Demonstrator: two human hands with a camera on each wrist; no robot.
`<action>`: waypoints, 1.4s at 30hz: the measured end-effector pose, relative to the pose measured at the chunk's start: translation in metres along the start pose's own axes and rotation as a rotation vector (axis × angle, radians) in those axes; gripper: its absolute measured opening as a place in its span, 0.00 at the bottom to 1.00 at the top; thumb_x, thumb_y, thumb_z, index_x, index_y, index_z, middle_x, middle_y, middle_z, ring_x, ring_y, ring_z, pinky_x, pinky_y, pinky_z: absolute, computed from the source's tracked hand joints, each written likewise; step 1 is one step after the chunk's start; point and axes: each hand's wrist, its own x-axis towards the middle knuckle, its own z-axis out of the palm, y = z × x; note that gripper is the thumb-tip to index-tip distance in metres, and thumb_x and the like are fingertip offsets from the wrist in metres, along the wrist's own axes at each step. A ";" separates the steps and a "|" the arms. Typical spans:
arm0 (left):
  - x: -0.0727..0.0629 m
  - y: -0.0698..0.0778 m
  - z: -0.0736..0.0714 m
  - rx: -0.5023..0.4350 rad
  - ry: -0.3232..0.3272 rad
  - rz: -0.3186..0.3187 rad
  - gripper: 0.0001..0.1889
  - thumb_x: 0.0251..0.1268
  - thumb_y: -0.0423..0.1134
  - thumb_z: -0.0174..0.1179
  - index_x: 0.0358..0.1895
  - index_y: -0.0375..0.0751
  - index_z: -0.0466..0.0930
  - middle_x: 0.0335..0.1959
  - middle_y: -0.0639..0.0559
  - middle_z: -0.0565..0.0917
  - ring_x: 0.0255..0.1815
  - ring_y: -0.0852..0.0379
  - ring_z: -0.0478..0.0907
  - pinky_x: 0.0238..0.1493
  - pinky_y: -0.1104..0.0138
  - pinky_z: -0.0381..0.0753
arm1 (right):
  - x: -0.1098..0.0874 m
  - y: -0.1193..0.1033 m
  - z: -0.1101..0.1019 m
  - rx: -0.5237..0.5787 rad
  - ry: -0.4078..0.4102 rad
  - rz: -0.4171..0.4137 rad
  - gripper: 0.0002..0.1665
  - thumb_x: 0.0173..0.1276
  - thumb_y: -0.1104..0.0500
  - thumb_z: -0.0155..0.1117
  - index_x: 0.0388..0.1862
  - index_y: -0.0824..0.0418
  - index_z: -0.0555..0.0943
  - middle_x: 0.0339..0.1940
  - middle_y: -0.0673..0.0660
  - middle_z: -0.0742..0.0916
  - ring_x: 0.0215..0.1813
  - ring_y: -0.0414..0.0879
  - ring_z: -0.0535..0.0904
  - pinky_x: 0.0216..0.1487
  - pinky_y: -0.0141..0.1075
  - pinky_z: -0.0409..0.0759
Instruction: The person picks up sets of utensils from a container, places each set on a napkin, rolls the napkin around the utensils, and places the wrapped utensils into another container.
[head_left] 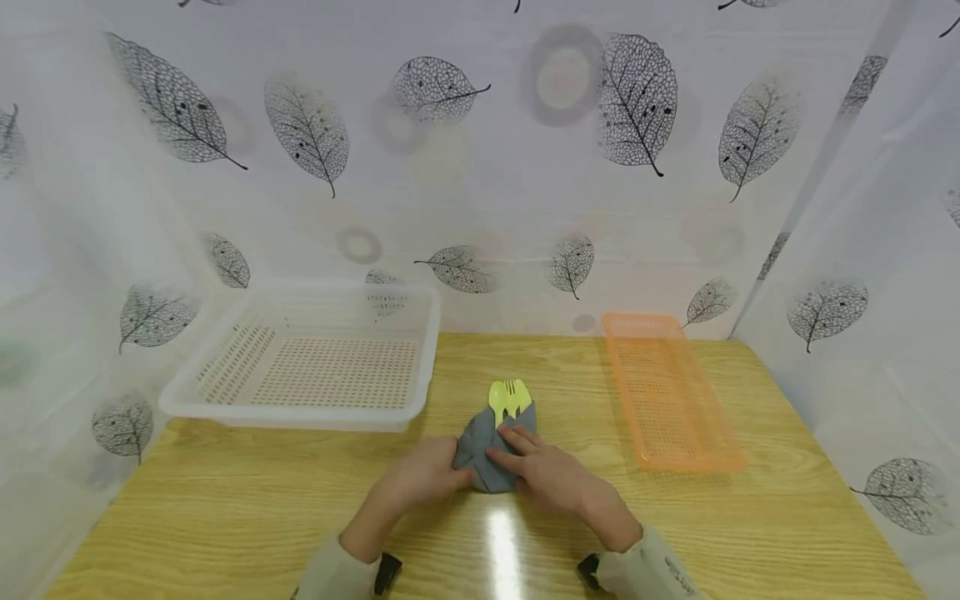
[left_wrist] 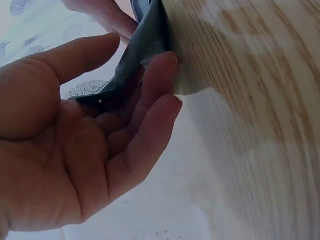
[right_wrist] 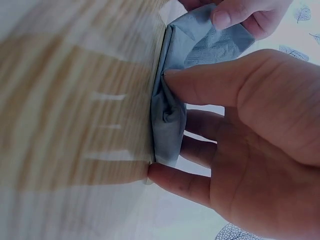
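Note:
A grey cloth napkin (head_left: 491,458) lies folded around yellow cutlery on the wooden table. The heads of a yellow spoon (head_left: 497,394) and a yellow fork (head_left: 512,393) stick out at its far end, handles hidden in the cloth. At the napkin's left edge my left hand (head_left: 427,477) holds the fabric, its fingers (left_wrist: 150,120) curled at the cloth. My right hand (head_left: 558,479) presses on the right part with spread, fairly straight fingers. In the right wrist view the right thumb (right_wrist: 200,82) touches the napkin's near edge.
To the left stands a white perforated plastic basket (head_left: 300,414). An orange mesh basket (head_left: 626,400) sits on the right side of the table (head_left: 780,517). Behind and along both sides hangs a pale curtain (head_left: 495,192) with leaf prints.

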 end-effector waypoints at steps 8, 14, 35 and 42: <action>0.003 0.008 0.004 0.037 0.127 0.034 0.07 0.64 0.34 0.59 0.30 0.40 0.72 0.20 0.55 0.70 0.18 0.62 0.65 0.18 0.71 0.62 | 0.000 0.000 0.000 0.015 -0.004 0.004 0.30 0.70 0.67 0.62 0.71 0.63 0.71 0.75 0.68 0.66 0.76 0.65 0.60 0.66 0.54 0.71; 0.004 0.008 0.011 -0.034 0.005 0.060 0.07 0.62 0.34 0.62 0.37 0.33 0.76 0.23 0.55 0.76 0.20 0.63 0.69 0.19 0.72 0.66 | 0.000 0.000 0.000 0.019 -0.002 0.004 0.30 0.71 0.66 0.61 0.71 0.62 0.71 0.76 0.68 0.66 0.76 0.64 0.59 0.66 0.54 0.71; 0.007 0.022 0.030 0.049 0.121 0.167 0.09 0.60 0.26 0.57 0.26 0.41 0.71 0.19 0.58 0.67 0.19 0.65 0.62 0.19 0.72 0.61 | 0.005 -0.002 0.004 -0.076 0.053 0.034 0.28 0.68 0.67 0.63 0.66 0.72 0.72 0.70 0.67 0.74 0.72 0.62 0.67 0.58 0.55 0.77; 0.009 0.026 0.038 0.173 0.181 0.275 0.10 0.58 0.25 0.57 0.24 0.41 0.69 0.19 0.58 0.66 0.20 0.65 0.61 0.21 0.72 0.62 | 0.003 -0.002 0.003 -0.121 0.072 0.010 0.22 0.63 0.68 0.67 0.57 0.71 0.78 0.63 0.67 0.79 0.69 0.63 0.70 0.57 0.50 0.79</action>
